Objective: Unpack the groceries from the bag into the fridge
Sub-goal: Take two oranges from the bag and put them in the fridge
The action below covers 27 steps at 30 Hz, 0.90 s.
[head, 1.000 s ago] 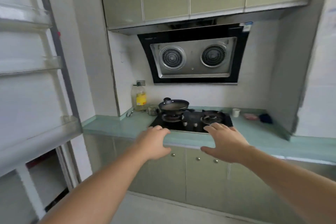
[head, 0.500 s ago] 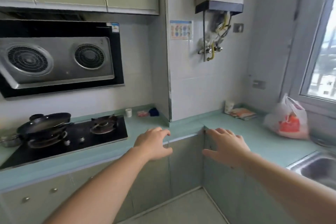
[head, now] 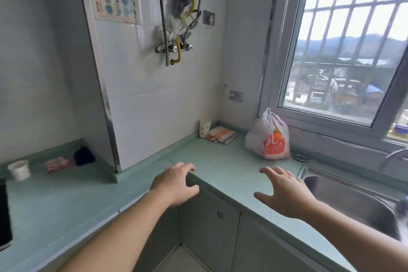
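counter (head: 223, 168): green, bends round a corner | sink (head: 357, 201): set in counter's right end | bag (head: 268, 137): on counter by the window, something orange inside | cloth (head: 221, 134): left of bag | left hand (head: 174, 185): fingers loose, holds nothing, over counter's edge | right hand (head: 284, 192): fingers spread wide, holds nothing, over counter, well short of bag
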Motion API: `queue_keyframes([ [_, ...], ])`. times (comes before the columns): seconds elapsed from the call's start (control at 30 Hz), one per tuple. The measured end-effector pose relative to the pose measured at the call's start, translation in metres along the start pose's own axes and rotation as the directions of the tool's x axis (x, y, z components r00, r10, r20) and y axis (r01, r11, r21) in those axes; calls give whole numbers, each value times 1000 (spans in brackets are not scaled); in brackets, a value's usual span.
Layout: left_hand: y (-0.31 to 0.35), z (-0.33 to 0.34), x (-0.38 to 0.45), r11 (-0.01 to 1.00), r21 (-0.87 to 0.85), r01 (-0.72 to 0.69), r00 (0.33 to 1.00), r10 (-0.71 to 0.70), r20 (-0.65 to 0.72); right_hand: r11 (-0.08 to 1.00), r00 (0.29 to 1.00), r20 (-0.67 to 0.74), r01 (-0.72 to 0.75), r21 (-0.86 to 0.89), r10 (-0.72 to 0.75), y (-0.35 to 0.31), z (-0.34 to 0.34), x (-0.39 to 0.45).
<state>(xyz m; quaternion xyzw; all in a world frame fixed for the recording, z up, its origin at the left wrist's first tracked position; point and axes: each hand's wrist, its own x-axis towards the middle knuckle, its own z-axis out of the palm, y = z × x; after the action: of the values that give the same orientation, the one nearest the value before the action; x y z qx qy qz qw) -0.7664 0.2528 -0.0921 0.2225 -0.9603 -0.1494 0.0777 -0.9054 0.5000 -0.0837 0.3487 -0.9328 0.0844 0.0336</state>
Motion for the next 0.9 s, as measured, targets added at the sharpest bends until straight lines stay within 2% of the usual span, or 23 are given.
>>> queue_keyframes([
  [0.07, 12, 11, 33, 999, -20, -51, 997, 52, 49, 998, 998, 11, -57, -36, 58, 15, 4, 16],
  [0.2, 39, 16, 110, 986, -45, -162, 986, 164, 36, 986, 987, -26, -160, -45, 159, 45, 4, 60],
  [0.33, 61, 37, 178, 975, -67, -212, 974, 217, 65, 974, 975, -35, -220, -54, 218, 82, 16, 106],
  [0.53, 98, 56, 277, 972, -41, -233, 968, 236, 87, 952, 953, -36, -299, 69, 302, 142, 22, 190],
  [0.77, 137, 91, 377, 958, -188, -215, 965, 238, 110, 877, 917, 36, -392, 276, 398, 198, 35, 272],
  [0.9, 159, 108, 439, 939, -222, -263, 950, 292, 111, 854, 892, 11, -435, 286, 451, 224, 33, 320],
])
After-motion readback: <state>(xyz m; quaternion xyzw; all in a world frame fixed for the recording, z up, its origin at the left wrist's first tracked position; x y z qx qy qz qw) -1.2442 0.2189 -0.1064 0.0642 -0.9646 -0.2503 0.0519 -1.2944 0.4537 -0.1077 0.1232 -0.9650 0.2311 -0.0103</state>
